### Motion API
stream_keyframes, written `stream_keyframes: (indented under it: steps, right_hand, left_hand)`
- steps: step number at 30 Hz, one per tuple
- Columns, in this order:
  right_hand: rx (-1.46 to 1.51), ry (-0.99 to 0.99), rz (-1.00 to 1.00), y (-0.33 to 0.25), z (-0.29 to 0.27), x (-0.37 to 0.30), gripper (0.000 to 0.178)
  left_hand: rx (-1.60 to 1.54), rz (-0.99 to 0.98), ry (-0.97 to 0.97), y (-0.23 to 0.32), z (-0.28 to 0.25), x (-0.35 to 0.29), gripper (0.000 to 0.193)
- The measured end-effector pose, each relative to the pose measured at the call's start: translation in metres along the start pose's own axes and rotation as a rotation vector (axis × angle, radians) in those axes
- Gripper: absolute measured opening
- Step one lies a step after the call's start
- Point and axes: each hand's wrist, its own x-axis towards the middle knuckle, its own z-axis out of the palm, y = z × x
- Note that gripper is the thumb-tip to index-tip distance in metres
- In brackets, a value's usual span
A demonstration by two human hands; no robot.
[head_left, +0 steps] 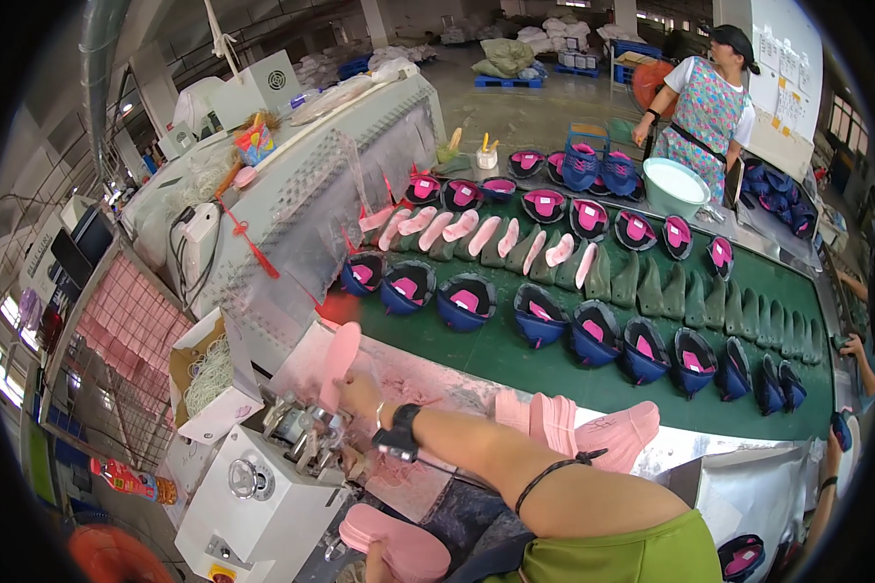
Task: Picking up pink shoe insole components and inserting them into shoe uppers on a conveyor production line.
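My right hand (360,394) grips a pink insole (341,352) that stands upright at the metal head of a white machine (253,500). Pink dust coats the board around that metal head (306,428). At the lower edge my left hand (377,562), partly cut off, holds a stack of pink insoles (408,544). Further stacked pink insoles (617,425) lie to the right, partly behind my right forearm, which wears a black device on the wrist.
A green conveyor belt (408,335) carries rows of navy shoe uppers (467,303), dark green lasts (651,290) and loose pink insoles (457,226). Left of me stands a carton of pale strings (209,379). Across the belt a person in a flowered apron (705,112) stands near a bowl (676,185).
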Motion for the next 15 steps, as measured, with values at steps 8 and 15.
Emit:
stream_keyframes:
  steps: [8,15]
  right_hand:
    - [-0.131,0.55,-0.102,0.06,-0.319,0.003,0.022]
    - [-0.479,0.91,0.251,0.112,-0.56,-0.055,0.028]
  left_hand:
    - [-0.423,-0.274,-0.057,-0.03,0.005,0.063,0.032]
    - [-0.418,-0.29,0.004,-0.039,0.004,0.087,0.038]
